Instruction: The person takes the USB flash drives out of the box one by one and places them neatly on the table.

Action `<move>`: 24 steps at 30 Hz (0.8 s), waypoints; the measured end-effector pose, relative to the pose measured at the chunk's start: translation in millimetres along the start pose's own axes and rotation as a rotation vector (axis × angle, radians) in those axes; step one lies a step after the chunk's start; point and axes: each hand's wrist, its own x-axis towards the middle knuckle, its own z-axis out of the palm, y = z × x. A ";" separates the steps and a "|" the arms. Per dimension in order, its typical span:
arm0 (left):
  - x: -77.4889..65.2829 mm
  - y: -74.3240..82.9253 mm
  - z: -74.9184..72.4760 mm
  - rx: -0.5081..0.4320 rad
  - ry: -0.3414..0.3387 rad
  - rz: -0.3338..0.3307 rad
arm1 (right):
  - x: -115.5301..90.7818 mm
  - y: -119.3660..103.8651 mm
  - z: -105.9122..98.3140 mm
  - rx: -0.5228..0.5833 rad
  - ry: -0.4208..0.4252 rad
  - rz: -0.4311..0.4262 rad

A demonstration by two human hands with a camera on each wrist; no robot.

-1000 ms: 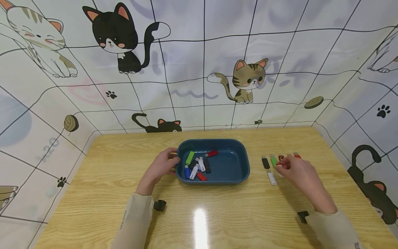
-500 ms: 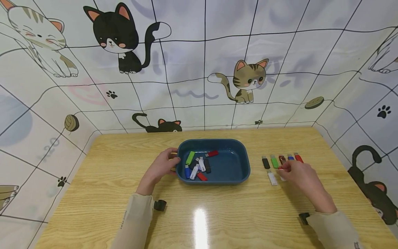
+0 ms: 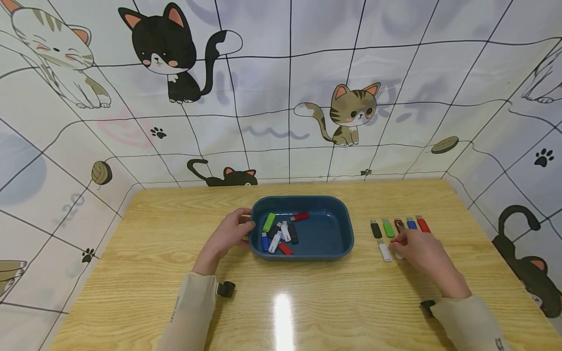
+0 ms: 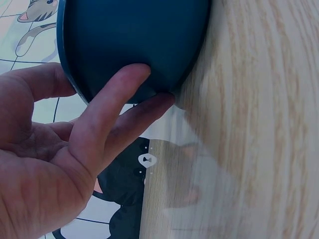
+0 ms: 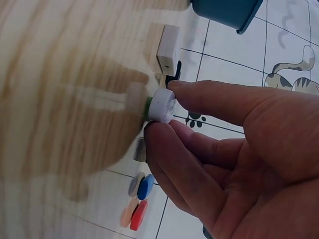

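Observation:
My left hand (image 3: 226,236) grips the left end of a dark blue plastic tray (image 3: 327,251), thumb at the rim. In the left wrist view two fingertips lie against the tray's outer wall. My right hand (image 3: 423,251) pinches a white USB flash drive (image 5: 163,105) with a bit of red by the fingertips, low over the table beside a white USB drive (image 3: 385,251). Behind them runs a row of drives: black (image 3: 375,229), green (image 3: 388,228), brown (image 3: 399,224), blue (image 3: 411,223) and red (image 3: 423,224). The hand hides part of the held drive.
Inside the tray are several more drives, among them a lime green one (image 3: 269,223), a red one (image 3: 300,216) and a blue one (image 3: 265,242). A wooden table (image 3: 307,302) carries everything. Cat-patterned cloth (image 3: 272,97) hangs around its back and sides.
My right hand has drawn slightly toward me and lowered with the white drive, uncovering the brown, blue and red drives behind it. My left hand and the tray stay put.

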 end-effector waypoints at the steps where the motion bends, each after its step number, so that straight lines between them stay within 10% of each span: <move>1: 0.1 0.0 0.3 -0.001 0.002 -0.001 | 0.5 0.4 0.3 -0.004 -0.002 -0.001; 24: 0.9 -1.3 0.9 -0.003 0.012 -0.003 | 1.2 0.1 2.7 -0.029 -0.004 -0.020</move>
